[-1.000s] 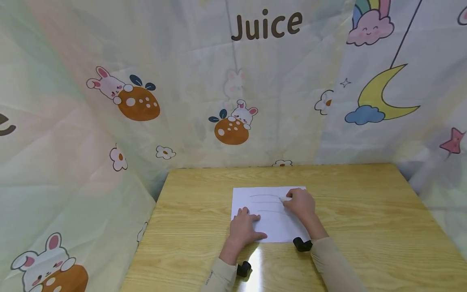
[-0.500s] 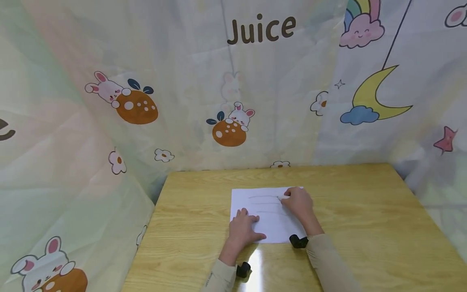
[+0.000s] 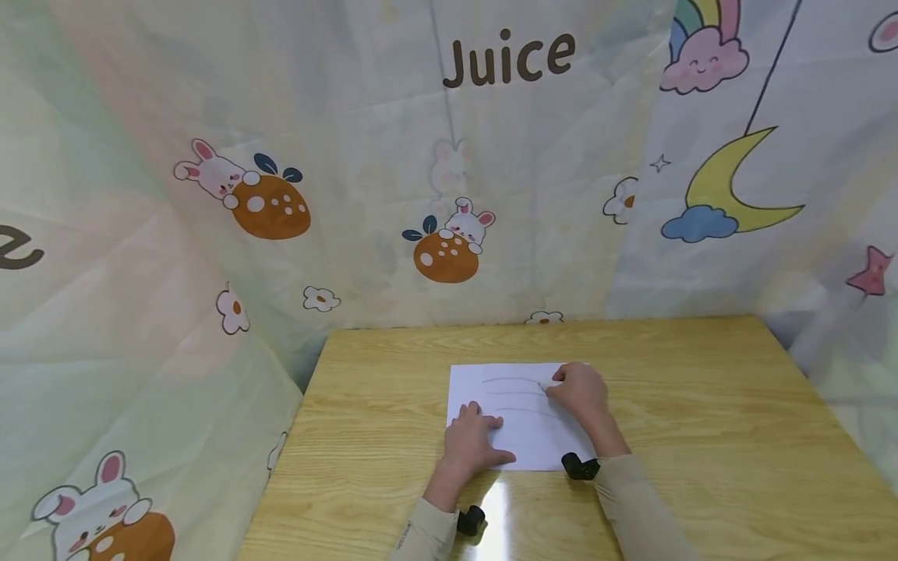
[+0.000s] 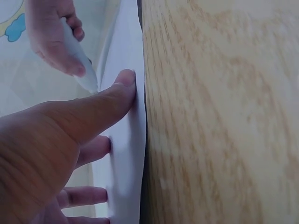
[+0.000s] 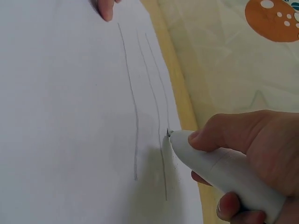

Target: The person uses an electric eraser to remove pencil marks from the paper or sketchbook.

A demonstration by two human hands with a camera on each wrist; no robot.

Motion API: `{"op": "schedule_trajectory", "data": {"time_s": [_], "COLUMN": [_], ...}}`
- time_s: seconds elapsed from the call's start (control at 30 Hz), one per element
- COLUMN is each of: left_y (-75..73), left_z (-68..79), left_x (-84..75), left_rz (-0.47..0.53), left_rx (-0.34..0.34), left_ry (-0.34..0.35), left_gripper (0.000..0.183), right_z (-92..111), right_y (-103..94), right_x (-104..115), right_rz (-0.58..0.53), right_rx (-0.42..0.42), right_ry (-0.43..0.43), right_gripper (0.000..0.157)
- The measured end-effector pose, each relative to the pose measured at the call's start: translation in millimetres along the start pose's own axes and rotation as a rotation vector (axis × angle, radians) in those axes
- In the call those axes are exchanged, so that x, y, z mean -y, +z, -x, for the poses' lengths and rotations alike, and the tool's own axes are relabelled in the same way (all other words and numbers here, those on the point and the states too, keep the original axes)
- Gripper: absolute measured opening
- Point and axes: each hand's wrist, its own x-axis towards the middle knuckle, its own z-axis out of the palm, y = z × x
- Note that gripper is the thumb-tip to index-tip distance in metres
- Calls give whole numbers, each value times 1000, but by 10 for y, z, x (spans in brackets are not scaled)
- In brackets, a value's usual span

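Observation:
A white sheet of paper (image 3: 522, 444) lies on the wooden table, bearing three thin grey pencil lines (image 5: 136, 126). My right hand (image 3: 581, 393) grips a thick white pen-shaped electric eraser (image 5: 224, 172). Its small tip touches the paper at the near end of the outermost line, with fine specks scattered around that spot. My left hand (image 3: 468, 442) rests on the lower left of the sheet, fingers spread and thumb (image 4: 110, 100) near the paper's edge. In the left wrist view, the right hand and eraser show beyond that thumb.
The wooden table (image 3: 379, 421) reaches out on both sides of the paper. A patterned curtain (image 3: 365, 195) hangs behind it and at the sides. Black wrist cameras (image 3: 581, 467) sit by both beige sleeves (image 3: 641, 506).
The head view shifts slightly. Both hands keep nearly the same places on the sheet, and the eraser stays at the end of the top line.

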Motion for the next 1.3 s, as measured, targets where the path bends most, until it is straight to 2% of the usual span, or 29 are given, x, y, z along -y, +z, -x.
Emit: {"op": "schedule_trajectory", "data": {"time_s": [0.17, 0.63, 0.87, 1.13, 1.3], "left_y": [-28, -4, -71, -150, -102], "left_z": [30, 18, 6, -16, 23], "left_x": [-12, -44, -25, 9, -1], "left_rz": [-10, 5, -15, -21, -16], "left_rx": [8, 41, 38, 29, 58], "left_ry": [-8, -3, 2, -3, -4], "left_gripper": [68, 69, 68, 67, 69], "right_z": [-10, 8, -20, -29, 13], "right_y": [40, -9, -1, 2, 25], "right_x": [-7, -32, 30, 121, 89], "right_rz": [-7, 5, -7, -46, -25], "right_rx": [2, 38, 20, 23, 35], "right_ry": [-15, 24, -23, 6, 38], "right_gripper": [24, 24, 24, 26, 25]}}
